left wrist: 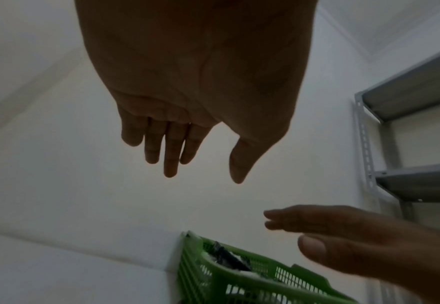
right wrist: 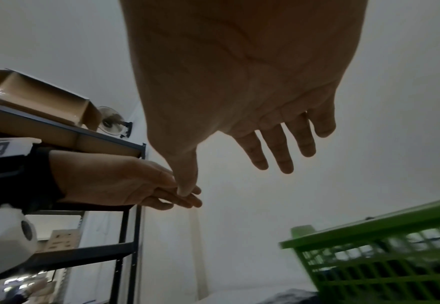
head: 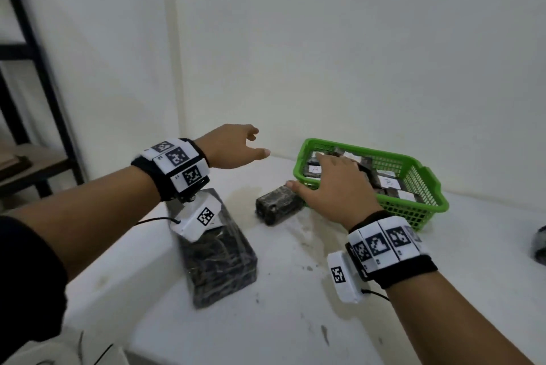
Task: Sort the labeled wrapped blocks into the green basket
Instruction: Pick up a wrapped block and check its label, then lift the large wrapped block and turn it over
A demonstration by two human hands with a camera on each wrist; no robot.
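With both hands empty and fingers spread, the right hand (head: 334,187) hovers over the green basket (head: 425,184), so next likely comes grasping the small wrapped block (head: 277,206) at its nine o'clock.

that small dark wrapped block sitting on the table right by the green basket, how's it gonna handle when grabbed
The small wrapped block looks rectangular and lies flat on the table, so it probably won't roll or tip. Its wrap looks glossy, so it may be a bit slippery. It holds crisp edges, so likely stiff rather than floppy; its weight cannot be told.
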